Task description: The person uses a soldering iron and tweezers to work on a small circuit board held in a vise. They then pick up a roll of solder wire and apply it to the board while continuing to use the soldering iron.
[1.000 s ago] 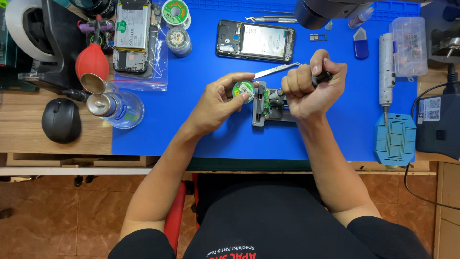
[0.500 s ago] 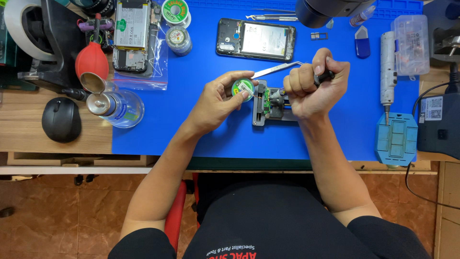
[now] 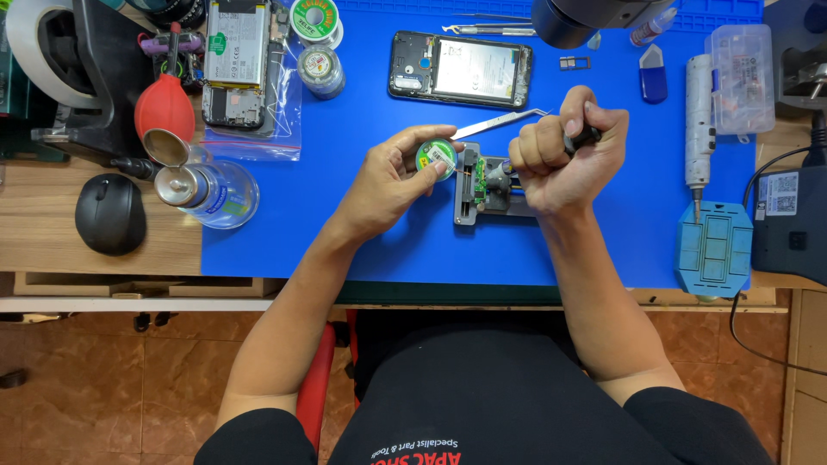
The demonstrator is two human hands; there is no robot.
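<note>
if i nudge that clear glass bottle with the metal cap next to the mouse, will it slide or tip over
The glass bottle looks squat with a wide round base, so it would probably slide rather than tip. Its metal pump top may make it slightly top-heavy. Being glass with liquid likely inside, it is probably heavy for its size and breakable, and it stands partly on the blue mat, which may grip.

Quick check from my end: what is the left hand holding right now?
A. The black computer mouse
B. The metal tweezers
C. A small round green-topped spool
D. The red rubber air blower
C. The left hand pinches a small round green-topped spool just left of the grey board holder, while the red air blower, the black mouse and the tweezers all lie untouched on the bench.
</note>
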